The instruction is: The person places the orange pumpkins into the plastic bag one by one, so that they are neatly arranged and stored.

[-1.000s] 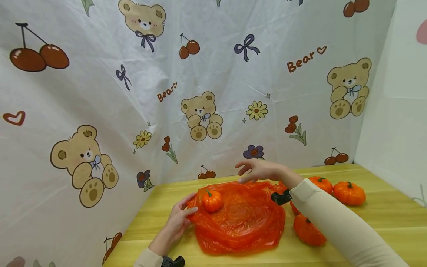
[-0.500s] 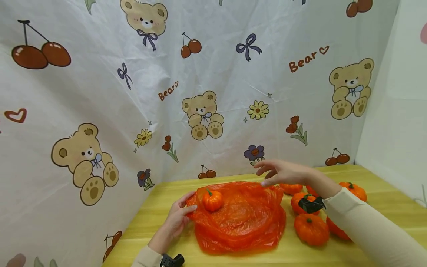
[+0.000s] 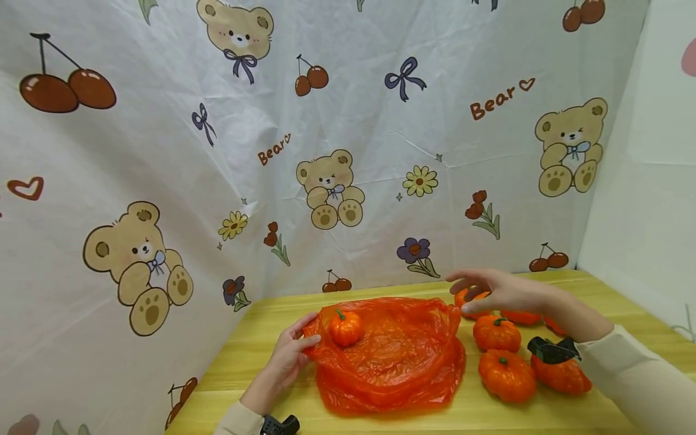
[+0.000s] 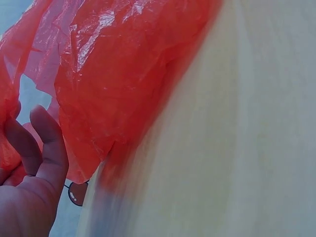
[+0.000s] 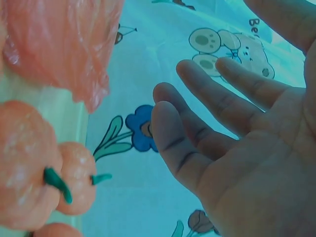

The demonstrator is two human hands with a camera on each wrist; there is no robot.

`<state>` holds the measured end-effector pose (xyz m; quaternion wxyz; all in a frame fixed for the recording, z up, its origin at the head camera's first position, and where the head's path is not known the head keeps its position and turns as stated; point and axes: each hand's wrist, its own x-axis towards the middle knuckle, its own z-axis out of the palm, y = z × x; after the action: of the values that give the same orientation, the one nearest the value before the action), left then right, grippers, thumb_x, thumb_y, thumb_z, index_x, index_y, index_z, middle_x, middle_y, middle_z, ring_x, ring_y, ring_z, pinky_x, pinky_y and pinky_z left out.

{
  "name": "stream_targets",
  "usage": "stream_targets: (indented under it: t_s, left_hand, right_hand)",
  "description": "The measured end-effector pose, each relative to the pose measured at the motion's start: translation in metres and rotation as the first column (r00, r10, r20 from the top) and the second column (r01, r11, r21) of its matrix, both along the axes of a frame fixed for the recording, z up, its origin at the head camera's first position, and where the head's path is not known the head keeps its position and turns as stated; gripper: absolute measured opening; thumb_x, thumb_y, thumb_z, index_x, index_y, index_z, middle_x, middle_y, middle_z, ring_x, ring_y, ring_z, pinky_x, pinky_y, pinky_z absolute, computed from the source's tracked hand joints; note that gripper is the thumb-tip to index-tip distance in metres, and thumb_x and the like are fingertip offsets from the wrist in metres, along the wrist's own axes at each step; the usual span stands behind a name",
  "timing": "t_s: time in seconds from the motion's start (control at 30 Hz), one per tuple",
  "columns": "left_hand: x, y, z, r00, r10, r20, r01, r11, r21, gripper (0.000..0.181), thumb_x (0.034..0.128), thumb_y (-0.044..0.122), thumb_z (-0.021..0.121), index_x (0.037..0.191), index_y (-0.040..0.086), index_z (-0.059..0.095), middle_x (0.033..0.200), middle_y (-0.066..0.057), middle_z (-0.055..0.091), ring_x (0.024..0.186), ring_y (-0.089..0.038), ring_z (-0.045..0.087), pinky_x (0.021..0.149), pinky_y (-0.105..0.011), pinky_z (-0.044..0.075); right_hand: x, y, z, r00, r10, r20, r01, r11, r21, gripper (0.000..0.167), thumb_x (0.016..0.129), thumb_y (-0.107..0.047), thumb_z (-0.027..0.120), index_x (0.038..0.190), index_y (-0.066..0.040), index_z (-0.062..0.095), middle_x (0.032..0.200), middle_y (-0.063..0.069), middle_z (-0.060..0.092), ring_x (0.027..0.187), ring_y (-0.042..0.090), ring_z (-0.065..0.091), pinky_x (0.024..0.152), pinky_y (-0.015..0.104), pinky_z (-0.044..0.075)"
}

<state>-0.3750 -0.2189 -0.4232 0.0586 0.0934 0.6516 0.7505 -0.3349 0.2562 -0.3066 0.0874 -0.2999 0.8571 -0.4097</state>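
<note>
- Pinching the left edge of a thin orange bag (image 3: 391,362), the person's left hand (image 3: 290,353) is at the lower centre-left of the frame, thumb and fingers closed on the film.
- The bag spreads across the lower centre, crumpled and with its mouth gaping.
- A small pumpkin (image 3: 345,329), green stem up, sits uncovered against the film at the bag's upper left; how deep it lies I can't tell.
- The right hand (image 3: 502,293) hangs at the lower right, fingers wide apart and loosely bent, palm bare, near the bag's right corner and in front of the rearmost pumpkin (image 3: 469,302).
- Below that hand, a front pumpkin (image 3: 507,376), a middle pumpkin (image 3: 497,333) and a tilted pumpkin (image 3: 562,376) crowd together on the yellow table (image 3: 217,399).
- A bear-print cloth (image 3: 359,109) fills the upper frame.
</note>
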Motion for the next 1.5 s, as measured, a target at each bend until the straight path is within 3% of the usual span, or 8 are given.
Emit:
stream_targets:
  t_s: [0.37, 0.47, 0.6, 0.73, 0.9, 1.07, 1.3, 1.5]
  left_hand:
    - [-0.001, 0.001, 0.001, 1.000, -0.005, -0.002, 0.005, 1.000, -0.001, 0.062, 0.0998, -0.003, 0.055, 0.159, 0.006, 0.037, 0.161, -0.021, 0.032, 0.129, -0.031, 0.055, 0.090, -0.034, 0.063]
    - [-0.001, 0.001, 0.002, 1.000, -0.007, -0.002, 0.007, 1.000, -0.006, 0.063, 0.0998, -0.003, 0.055, 0.159, 0.005, 0.036, 0.161, -0.021, 0.032, 0.128, -0.031, 0.056, 0.089, -0.033, 0.063]
    - [-0.002, 0.001, 0.003, 1.000, -0.008, -0.006, 0.008, 1.000, -0.002, 0.065, 0.0990, -0.003, 0.057, 0.159, 0.004, 0.034, 0.161, -0.021, 0.032, 0.129, -0.031, 0.056, 0.089, -0.033, 0.063]
    - [-0.001, 0.001, 0.004, 1.000, -0.009, -0.012, 0.009, 1.000, 0.006, 0.066, 0.0977, -0.002, 0.060, 0.159, 0.005, 0.035, 0.160, -0.022, 0.033, 0.129, -0.032, 0.056, 0.090, -0.035, 0.063]
    - [0.000, 0.001, 0.005, 1.000, -0.013, -0.011, 0.013, 1.000, 0.004, 0.066, 0.0981, -0.002, 0.059, 0.159, 0.005, 0.035, 0.161, -0.022, 0.032, 0.129, -0.031, 0.057, 0.090, -0.035, 0.063]
    - [-0.002, 0.000, 0.005, 1.000, -0.007, -0.011, 0.007, 1.000, 0.013, 0.066, 0.0978, -0.003, 0.059, 0.159, 0.005, 0.035, 0.161, -0.021, 0.033, 0.130, -0.032, 0.055, 0.091, -0.035, 0.062]
    - [0.000, -0.001, 0.003, 1.000, -0.013, -0.006, 0.013, 1.000, -0.008, 0.066, 0.0985, -0.002, 0.059, 0.159, 0.003, 0.034, 0.161, -0.023, 0.031, 0.131, -0.034, 0.055, 0.093, -0.036, 0.062]
    - [0.000, 0.000, 0.001, 1.000, -0.016, -0.002, 0.016, 1.000, -0.011, 0.066, 0.0990, -0.002, 0.059, 0.159, 0.004, 0.034, 0.162, -0.023, 0.031, 0.128, -0.032, 0.057, 0.091, -0.036, 0.062]
  right_hand:
    - [0.016, 0.033, -0.005, 0.999, -0.036, -0.040, 0.038, 0.998, 0.041, 0.062, 0.099, -0.024, 0.069, 0.153, -0.014, 0.043, 0.144, 0.020, 0.057, 0.126, 0.039, 0.058, 0.097, 0.042, 0.055]
    - [0.017, 0.044, -0.009, 0.999, 0.003, -0.036, -0.002, 1.000, 0.014, 0.061, 0.100, -0.020, 0.067, 0.155, -0.012, 0.041, 0.144, 0.022, 0.057, 0.126, 0.034, 0.059, 0.095, 0.030, 0.055]
    - [0.018, 0.059, -0.016, 0.997, 0.065, -0.036, -0.066, 0.997, -0.025, 0.060, 0.101, -0.014, 0.065, 0.155, -0.008, 0.040, 0.144, 0.023, 0.057, 0.124, 0.014, 0.062, 0.096, 0.020, 0.054]
    - [0.017, 0.072, -0.022, 0.993, 0.116, -0.031, -0.117, 0.992, -0.048, 0.059, 0.101, -0.008, 0.061, 0.156, -0.004, 0.038, 0.146, 0.009, 0.059, 0.125, 0.003, 0.060, 0.098, 0.019, 0.054]
    - [0.014, 0.089, -0.032, 0.983, 0.181, -0.004, -0.181, 0.980, -0.085, 0.058, 0.102, 0.000, 0.056, 0.155, 0.004, 0.034, 0.145, -0.008, 0.060, 0.128, 0.002, 0.059, 0.099, 0.019, 0.054]
    - [0.011, 0.102, -0.043, 0.966, 0.259, 0.026, -0.251, 0.954, -0.166, 0.056, 0.101, 0.006, 0.052, 0.153, 0.011, 0.031, 0.151, -0.001, 0.057, 0.134, 0.006, 0.057, 0.105, 0.018, 0.051]
    - [0.012, 0.117, -0.061, 0.958, 0.272, 0.095, -0.250, 0.949, -0.194, 0.053, 0.102, 0.007, 0.049, 0.153, 0.009, 0.035, 0.153, -0.007, 0.055, 0.136, 0.003, 0.054, 0.105, 0.018, 0.050]
    - [0.014, 0.130, -0.071, 0.963, 0.254, 0.090, -0.233, 0.953, -0.195, 0.052, 0.102, 0.008, 0.048, 0.151, 0.011, 0.035, 0.153, -0.010, 0.055, 0.137, 0.002, 0.053, 0.105, 0.015, 0.048]
